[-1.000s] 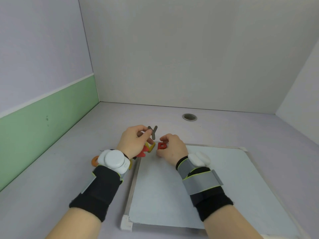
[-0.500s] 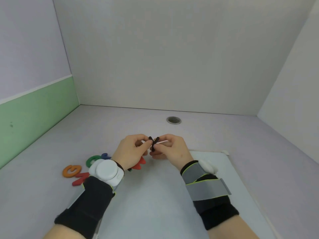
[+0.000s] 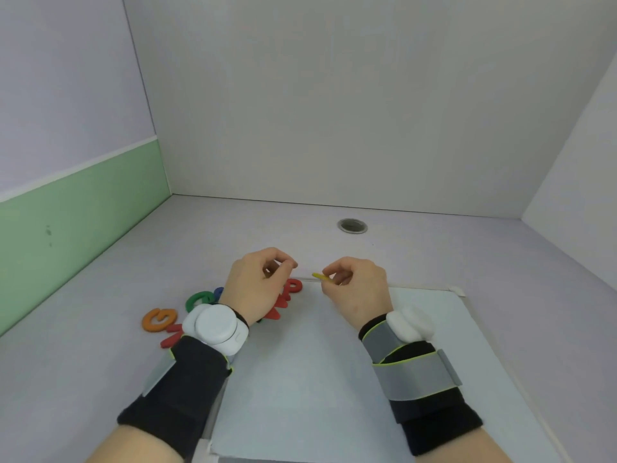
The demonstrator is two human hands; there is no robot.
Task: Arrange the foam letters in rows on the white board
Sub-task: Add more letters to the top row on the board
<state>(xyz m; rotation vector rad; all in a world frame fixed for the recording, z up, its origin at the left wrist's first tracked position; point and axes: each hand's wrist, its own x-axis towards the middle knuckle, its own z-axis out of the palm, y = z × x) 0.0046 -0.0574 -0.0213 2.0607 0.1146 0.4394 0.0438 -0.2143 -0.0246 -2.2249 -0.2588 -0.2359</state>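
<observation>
The white board [image 3: 317, 369] lies flat on the table in front of me. My right hand [image 3: 357, 289] hovers over its far edge and pinches a thin yellow foam letter [image 3: 320, 277], seen edge-on. Just to the left, my left hand [image 3: 258, 284] has thumb and fingers pinched together, and nothing shows between them. Under and beside it lie loose letters: a red P [image 3: 295, 286] and other red pieces [image 3: 278, 305] at the board's far left corner, plus a green letter [image 3: 200, 298], a blue one [image 3: 218, 291], an orange G [image 3: 158, 319] and a red one [image 3: 170, 339] on the table.
A round grommet hole [image 3: 352, 225] sits in the table behind the board. Walls close in at the back, left and right. Both wrists wear black straps with white devices.
Both hands were pinching one letter together, its dark side showing. They have drawn apart; the right hand now holds it alone and the left hand has let go.
</observation>
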